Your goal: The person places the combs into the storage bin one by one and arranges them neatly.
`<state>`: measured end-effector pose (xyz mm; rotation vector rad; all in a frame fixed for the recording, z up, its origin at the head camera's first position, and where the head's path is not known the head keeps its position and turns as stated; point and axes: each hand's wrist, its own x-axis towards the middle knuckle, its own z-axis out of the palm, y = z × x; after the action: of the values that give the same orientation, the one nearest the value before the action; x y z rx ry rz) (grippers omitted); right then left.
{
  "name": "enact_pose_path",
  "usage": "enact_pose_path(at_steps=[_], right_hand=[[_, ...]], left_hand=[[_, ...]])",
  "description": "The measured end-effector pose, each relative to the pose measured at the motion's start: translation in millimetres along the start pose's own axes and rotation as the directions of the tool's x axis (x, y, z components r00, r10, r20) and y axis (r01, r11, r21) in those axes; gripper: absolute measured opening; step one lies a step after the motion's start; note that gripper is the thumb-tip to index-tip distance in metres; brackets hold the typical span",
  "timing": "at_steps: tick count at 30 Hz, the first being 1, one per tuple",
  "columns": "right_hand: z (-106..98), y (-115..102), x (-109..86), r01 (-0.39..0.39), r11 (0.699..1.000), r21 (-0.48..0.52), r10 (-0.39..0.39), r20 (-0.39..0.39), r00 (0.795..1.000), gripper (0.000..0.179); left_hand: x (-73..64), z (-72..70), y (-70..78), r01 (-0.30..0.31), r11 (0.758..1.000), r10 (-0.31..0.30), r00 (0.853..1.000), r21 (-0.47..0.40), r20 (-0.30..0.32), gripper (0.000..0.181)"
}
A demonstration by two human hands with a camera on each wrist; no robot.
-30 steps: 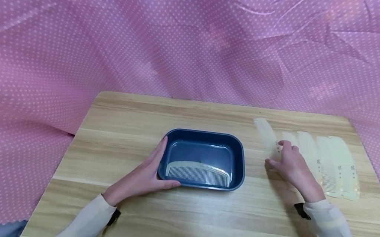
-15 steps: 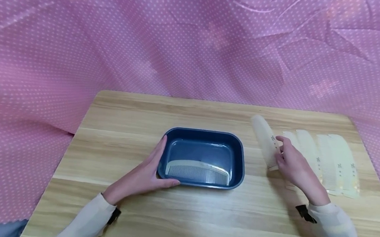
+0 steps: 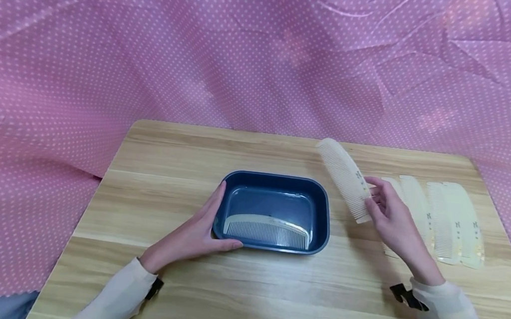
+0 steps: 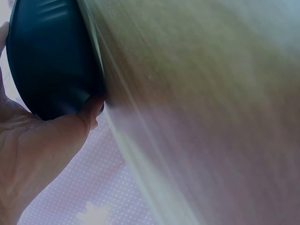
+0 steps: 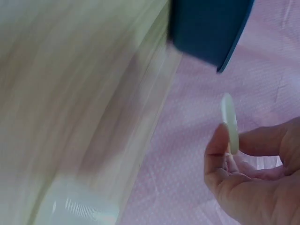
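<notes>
My left hand [image 3: 190, 239] holds the left end of a dark blue rectangular tray [image 3: 270, 201], its thumb along the front wall and its fingers up the left side. One pale comb [image 3: 263, 230] lies inside, along the tray's front wall. To the right, my right hand [image 3: 392, 220] pinches another cream-coloured comb [image 3: 343, 180] near its lower end, between thumb and fingers. This comb is tilted, with its far end toward the upper left and its teeth facing left. In the right wrist view the held comb [image 5: 229, 119] shows edge-on, apart from the tray [image 5: 208, 35].
Several more pale combs [image 3: 443, 219] lie side by side on the right part of the wooden table [image 3: 169, 163], the leftmost partly hidden by my right hand. A pink dotted cloth [image 3: 262, 70] hangs behind the table.
The right hand has lifted the comb from the table, turned it and moved it up and to the left. The left hand and the tray have stayed in place.
</notes>
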<state>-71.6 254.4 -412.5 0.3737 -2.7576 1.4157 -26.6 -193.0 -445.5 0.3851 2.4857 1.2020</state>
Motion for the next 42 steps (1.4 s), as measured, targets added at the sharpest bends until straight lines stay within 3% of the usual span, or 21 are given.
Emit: enact_pose_path(at_steps=[4,16,25,34,42], right_hand=[[8.1,-11.0,-4.1,0.026,0.993,0.111,-0.027,0.006,1.000,0.049],[32.6,-34.3,-7.6,0.078,0.969,0.233,-0.103,0.096,0.990,0.045],[46.2,-42.0,-0.7,0.110,0.981,0.162,-0.136,0.157,0.978,0.037],[61.3,-42.1,4.7,0.218,0.966,0.140,-0.244,0.211,0.947,0.036],[75.7,-44.8,7.1,0.262,0.963,0.062,-0.269,0.261,0.927,0.038]], left_hand=[[0.2,0.0,0.7,-0.006,1.000,0.006,1.000,0.003,0.000,0.133],[0.5,-0.2,0.1,0.008,1.000,-0.008,1.000,-0.001,0.000,0.134],[0.3,0.6,-0.1,0.001,1.000,-0.001,1.000,-0.005,-0.005,0.134],[0.1,0.3,-1.5,-0.006,1.000,0.006,1.000,-0.008,-0.004,0.133],[0.5,-1.2,-1.7,-0.016,1.000,0.016,1.000,-0.020,0.001,0.132]])
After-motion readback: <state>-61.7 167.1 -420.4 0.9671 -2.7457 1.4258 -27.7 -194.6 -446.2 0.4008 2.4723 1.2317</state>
